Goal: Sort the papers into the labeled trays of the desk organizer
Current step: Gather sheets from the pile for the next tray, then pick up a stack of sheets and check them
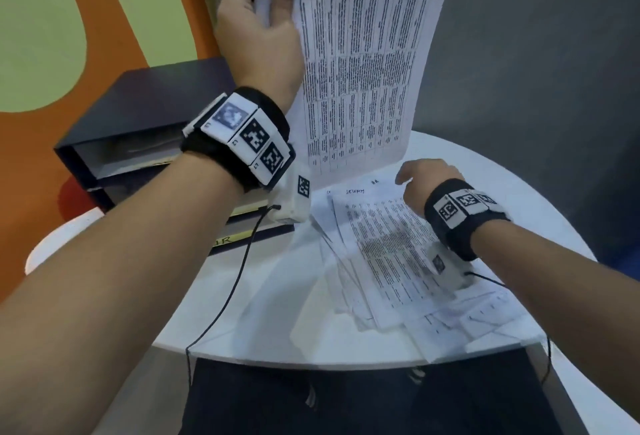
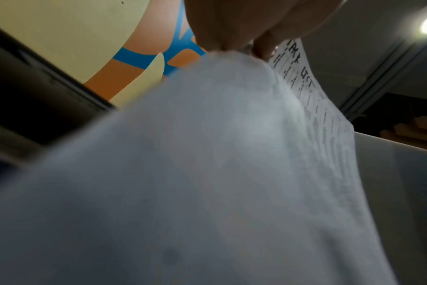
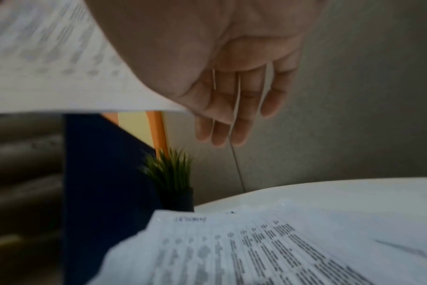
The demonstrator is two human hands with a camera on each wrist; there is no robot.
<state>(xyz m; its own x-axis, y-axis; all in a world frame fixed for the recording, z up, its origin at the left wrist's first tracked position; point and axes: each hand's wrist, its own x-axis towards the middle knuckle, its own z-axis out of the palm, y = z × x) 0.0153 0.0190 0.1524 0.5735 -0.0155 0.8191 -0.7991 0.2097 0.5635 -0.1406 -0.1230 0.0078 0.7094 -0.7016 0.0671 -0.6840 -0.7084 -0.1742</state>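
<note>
My left hand (image 1: 263, 15) is raised high and pinches the top edge of a printed sheet (image 1: 363, 60) covered in a table, which hangs down toward the table. In the left wrist view that sheet (image 2: 207, 164) fills most of the picture, pinched under the fingers (image 2: 263, 44). My right hand (image 1: 422, 181) hovers with straight, relaxed fingers (image 3: 222, 123) over a loose pile of printed papers (image 1: 391, 254) on the white round table (image 1: 270, 323); it holds nothing. The dark desk organizer (image 1: 145, 129) with stacked trays stands at the left, with a yellow label (image 1: 235, 238) on a lower tray.
A small green plant in a dark pot (image 3: 173, 177) stands behind the organizer (image 3: 105, 173). Grey wall lies behind the table; an orange and green wall is at the left. Cables run from both wrist units across the table's front edge (image 1: 311, 363).
</note>
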